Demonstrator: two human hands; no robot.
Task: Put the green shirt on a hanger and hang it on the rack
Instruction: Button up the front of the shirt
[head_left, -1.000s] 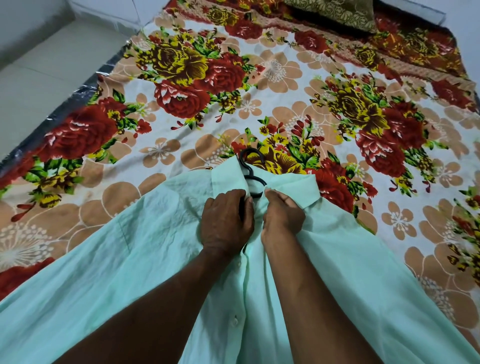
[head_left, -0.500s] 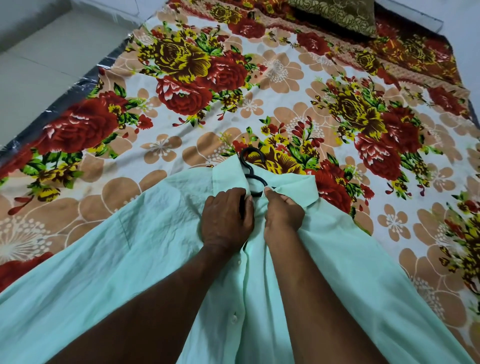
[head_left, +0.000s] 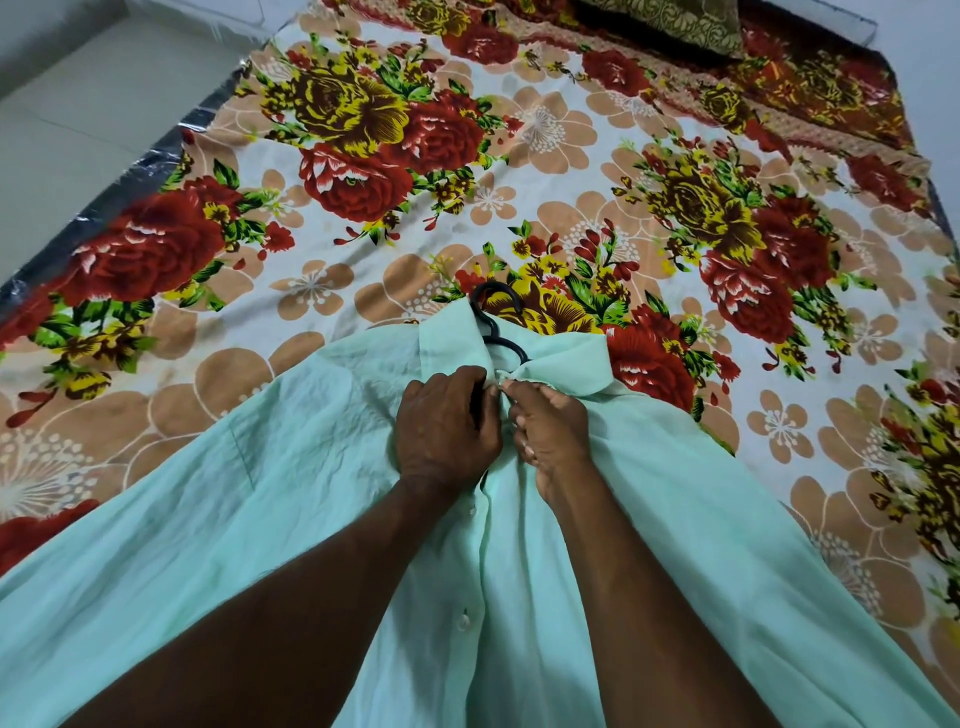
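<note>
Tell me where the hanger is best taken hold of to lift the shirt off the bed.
Probably the black hook of the hanger, the only part sticking out of the collar of the green shirt. Come from above on the far side; it lies flat on the bedsheet, and both hands are busy at the collar.

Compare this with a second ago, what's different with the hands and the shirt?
Little changed. The left hand and right hand closed together at the collar, pinching the green shirt near its top button. The hanger hook still pokes out; the shirt stays on the bedsheet.
</note>
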